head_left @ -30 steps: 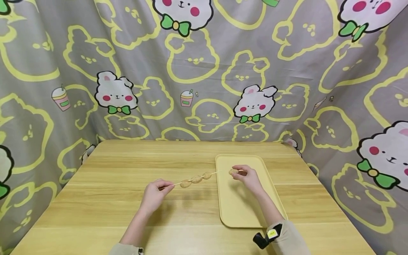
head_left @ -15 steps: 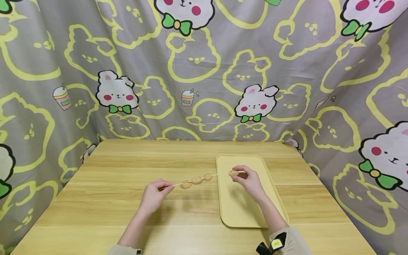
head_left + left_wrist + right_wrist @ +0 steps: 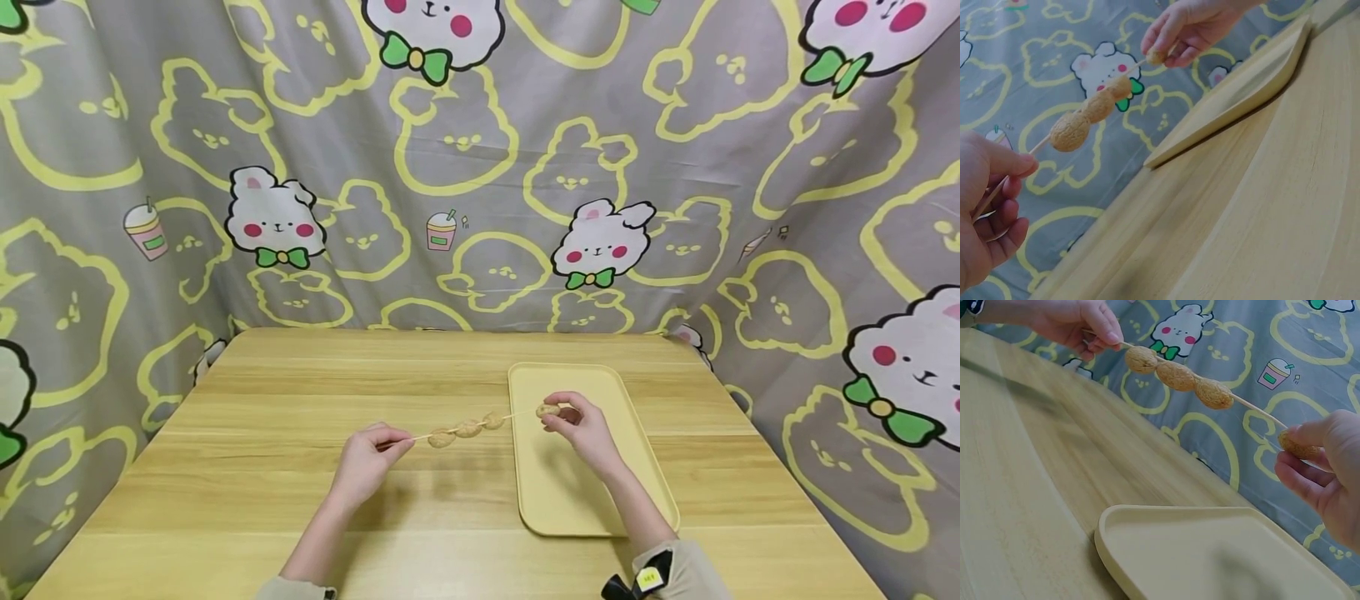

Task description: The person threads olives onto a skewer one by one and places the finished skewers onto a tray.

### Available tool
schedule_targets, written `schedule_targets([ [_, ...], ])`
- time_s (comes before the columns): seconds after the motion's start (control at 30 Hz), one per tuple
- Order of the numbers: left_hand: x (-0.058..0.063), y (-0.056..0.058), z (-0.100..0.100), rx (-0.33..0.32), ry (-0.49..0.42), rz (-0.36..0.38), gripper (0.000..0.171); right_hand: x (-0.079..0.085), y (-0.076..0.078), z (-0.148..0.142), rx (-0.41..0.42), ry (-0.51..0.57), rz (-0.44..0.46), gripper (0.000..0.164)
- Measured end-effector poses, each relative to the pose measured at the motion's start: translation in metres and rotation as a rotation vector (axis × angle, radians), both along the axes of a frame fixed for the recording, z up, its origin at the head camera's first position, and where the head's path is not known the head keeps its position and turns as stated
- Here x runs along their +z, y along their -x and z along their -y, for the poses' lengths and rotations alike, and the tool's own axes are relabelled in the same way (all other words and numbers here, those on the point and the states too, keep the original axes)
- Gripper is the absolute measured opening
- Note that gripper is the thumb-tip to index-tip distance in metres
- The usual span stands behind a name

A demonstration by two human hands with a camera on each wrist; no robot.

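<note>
My left hand (image 3: 366,467) pinches one end of a thin wooden skewer (image 3: 1258,409) between thumb and fingers. Three brown, rough-skinned meatball-like balls (image 3: 1175,375) are threaded along it, close together. A single similar ball (image 3: 1298,445) is pinched in my right hand (image 3: 588,432), at the skewer's far tip. The tip meets this ball in the right wrist view; how deep it sits inside is hidden. Both hands are raised, the left over the wooden table and the right over a yellow tray (image 3: 570,500). The skewer slopes slightly up toward the right in the head view.
The wooden table (image 3: 300,375) carries the shallow rimmed tray on its right side. A grey curtain (image 3: 480,192) with yellow outlines and white rabbits surrounds the table's back and sides. A black strap (image 3: 637,577) circles the right wrist.
The skewer with its three balls has shifted slightly right. Its tip, earlier apart from the ball in my right hand, now reaches that ball. The tray has stayed put.
</note>
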State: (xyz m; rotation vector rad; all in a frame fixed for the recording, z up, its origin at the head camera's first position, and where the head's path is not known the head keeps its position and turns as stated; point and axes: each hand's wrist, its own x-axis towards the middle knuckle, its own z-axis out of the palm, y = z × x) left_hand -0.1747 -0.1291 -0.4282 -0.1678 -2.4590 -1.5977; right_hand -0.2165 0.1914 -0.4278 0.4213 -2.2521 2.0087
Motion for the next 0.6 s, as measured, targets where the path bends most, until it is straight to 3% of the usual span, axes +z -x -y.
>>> schedule_targets([
  [0.6, -0.0036, -0.0008, 0.0006, -0.003, -0.001, 0.020, 0.003, -0.0027, 0.0010, 0.0007, -0.013, -0.029, 0.048, 0.033],
])
